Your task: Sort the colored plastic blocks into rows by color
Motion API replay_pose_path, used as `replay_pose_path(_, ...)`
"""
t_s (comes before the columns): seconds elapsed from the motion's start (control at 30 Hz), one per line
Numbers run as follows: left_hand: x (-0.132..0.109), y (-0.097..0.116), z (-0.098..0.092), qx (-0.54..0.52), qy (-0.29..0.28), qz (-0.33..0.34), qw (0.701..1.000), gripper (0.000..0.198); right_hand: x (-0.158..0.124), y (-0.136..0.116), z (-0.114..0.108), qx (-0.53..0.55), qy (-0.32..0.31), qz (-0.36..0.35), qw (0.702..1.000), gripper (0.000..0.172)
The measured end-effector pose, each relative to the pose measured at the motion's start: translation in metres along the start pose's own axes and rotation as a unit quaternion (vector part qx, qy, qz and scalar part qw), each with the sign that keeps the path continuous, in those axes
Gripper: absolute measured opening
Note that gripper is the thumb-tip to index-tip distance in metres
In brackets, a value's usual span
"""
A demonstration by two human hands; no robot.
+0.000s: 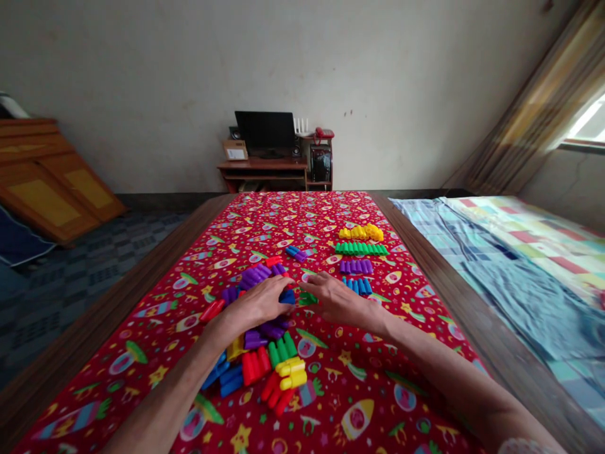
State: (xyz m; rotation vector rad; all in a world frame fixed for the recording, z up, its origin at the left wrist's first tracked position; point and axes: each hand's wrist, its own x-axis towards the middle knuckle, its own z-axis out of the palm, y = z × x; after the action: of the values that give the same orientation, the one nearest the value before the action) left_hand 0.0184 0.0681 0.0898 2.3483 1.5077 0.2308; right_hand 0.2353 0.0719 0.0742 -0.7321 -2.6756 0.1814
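My left hand [267,297] reaches over a loose heap of bullet-shaped plastic toy blocks, its thumb and fingers closed about a blue block [287,296]. Just to the right, my right hand [333,295] has its fingers and thumb around a green block [307,298]. Around my left hand lie purple blocks [255,275], a red block [212,310] and others partly hidden under the wrist. Nearer me are red blocks [256,366], green blocks [282,349] and yellow blocks [292,373]. Beyond my right hand, a row of blue blocks [358,287] is partly covered by it.
Past the blue row lie rows of purple blocks [356,267], green blocks [362,249] and yellow blocks [362,232]. A red patterned cloth [359,359] covers the wooden table [425,284]. A bed [520,271] stands right; a desk with a monitor [265,131] stands behind.
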Motion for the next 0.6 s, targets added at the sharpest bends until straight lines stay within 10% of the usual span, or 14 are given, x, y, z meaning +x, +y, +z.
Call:
replay_pose_path(0.27,0.006,0.004,-0.004,-0.017,0.084,0.025,0.996,0.051,-0.036,0.072,-0.062,-0.107,0.198,0.213,0.951,0.029)
replay_pose_path(0.6,0.006,0.008,0.003,-0.025,0.09,0.047,0.994,0.047,-0.065,0.132,-0.047,-0.219,0.14,0.421,0.869,0.034)
